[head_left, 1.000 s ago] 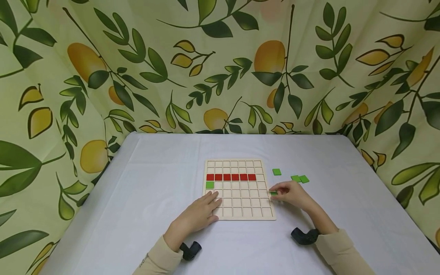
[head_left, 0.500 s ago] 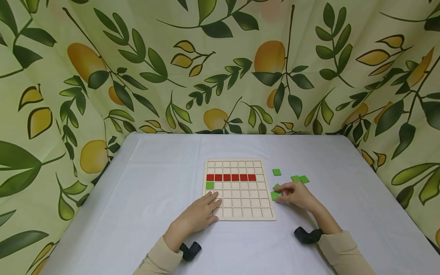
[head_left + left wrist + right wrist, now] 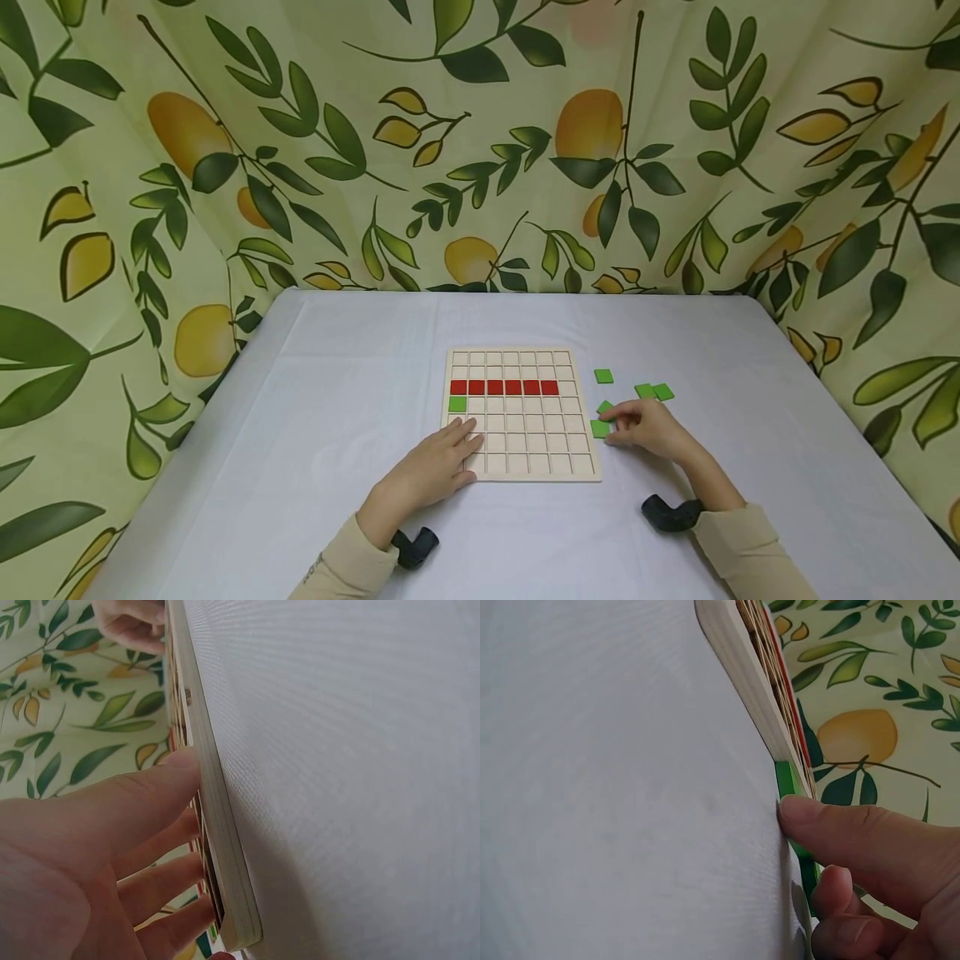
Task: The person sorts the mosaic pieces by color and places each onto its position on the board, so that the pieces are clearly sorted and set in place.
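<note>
In the head view, my left hand (image 3: 438, 464) rests with spread fingers on the lower left of a pale wooden grid board (image 3: 540, 475). The left wrist view shows its thumb (image 3: 161, 787) on the board's near edge. My right hand (image 3: 647, 427) is just right of the board, its thumb touching a green square tile (image 3: 599, 428). Its index finger lies by a second green tile (image 3: 604, 407), partly hidden under the fingertips. The right wrist view has the thumb (image 3: 802, 814) against the edge of a green tile (image 3: 786, 776) beside the board.
A row of several red tiles (image 3: 495, 387) fills part of the board, with one green tile (image 3: 457, 404) below its left end. Further green tiles (image 3: 603, 376) and an adjoining pair of tiles (image 3: 654, 391) lie right of the board on the white cloth (image 3: 337, 375).
My right hand has shifted slightly right and nearer, away from the board's edge. Two green tiles it largely covered now show beside the board. My left hand has stayed put.
</note>
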Demonstrator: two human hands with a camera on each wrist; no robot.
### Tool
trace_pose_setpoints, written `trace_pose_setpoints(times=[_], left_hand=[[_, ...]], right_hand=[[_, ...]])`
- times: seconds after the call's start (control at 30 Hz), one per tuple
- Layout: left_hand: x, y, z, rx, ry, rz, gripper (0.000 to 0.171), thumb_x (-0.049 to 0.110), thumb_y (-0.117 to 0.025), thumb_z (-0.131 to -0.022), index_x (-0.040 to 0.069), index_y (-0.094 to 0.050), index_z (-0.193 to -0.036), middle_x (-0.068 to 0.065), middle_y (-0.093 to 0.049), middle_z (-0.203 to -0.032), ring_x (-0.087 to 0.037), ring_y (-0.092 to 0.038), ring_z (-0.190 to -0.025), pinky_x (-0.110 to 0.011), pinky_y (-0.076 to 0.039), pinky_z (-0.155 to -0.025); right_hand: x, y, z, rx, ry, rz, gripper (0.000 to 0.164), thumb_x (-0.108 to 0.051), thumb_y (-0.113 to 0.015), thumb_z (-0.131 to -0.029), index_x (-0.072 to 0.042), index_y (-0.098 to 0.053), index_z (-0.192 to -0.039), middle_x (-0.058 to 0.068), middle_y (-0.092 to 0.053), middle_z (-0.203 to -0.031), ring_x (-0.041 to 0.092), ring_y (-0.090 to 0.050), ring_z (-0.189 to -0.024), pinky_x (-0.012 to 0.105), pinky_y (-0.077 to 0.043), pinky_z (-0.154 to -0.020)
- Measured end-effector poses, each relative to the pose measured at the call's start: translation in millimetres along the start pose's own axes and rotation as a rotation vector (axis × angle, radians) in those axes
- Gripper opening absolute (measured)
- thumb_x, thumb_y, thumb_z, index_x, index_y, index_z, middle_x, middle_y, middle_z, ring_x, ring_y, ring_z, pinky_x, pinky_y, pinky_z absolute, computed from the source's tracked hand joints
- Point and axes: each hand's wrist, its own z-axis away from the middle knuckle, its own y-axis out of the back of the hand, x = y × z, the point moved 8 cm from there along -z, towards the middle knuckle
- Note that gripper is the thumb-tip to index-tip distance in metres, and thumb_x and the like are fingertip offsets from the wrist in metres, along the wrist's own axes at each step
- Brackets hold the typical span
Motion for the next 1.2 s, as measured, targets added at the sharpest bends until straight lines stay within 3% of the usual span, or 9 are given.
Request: trace_pose_setpoints(times=[0.57,1.2], left_hand=[[-1.3,-2.6,-0.6,-0.015,0.014,0.002,0.052,0.026,-0.061,-0.093,0.005,-0.050,-0.140,-0.014,-0.041,-0.153,-0.034,-0.038,-0.143,-0.046,-0.038,-0.116],[-1.1,-1.5,-1.0,-0.019,0.030,0.019,0.052,0.025,-0.062,-0.093,0.005,-0.051,-0.139,-0.014,-0.041,-0.153,-0.034,-0.038,-0.144,-0.046,-0.038,-0.116]], right_hand=[[-0.3,1.4,-0.9,-0.002,0.019,0.035,0.026,-0.004,-0.080,-0.072,0.005,-0.072,-0.096,-0.001,-0.050,-0.065,0.003,-0.040,-0.057,0.015,-0.033,-0.050],[-2.3,5.9,-2.3,-0.011,0.007,-0.014,0.028,-0.007,-0.080,-0.074,0.006,-0.071,-0.096,0.000,-0.049,-0.068,0.002,-0.040,-0.057,0.015,-0.033,-0.050]])
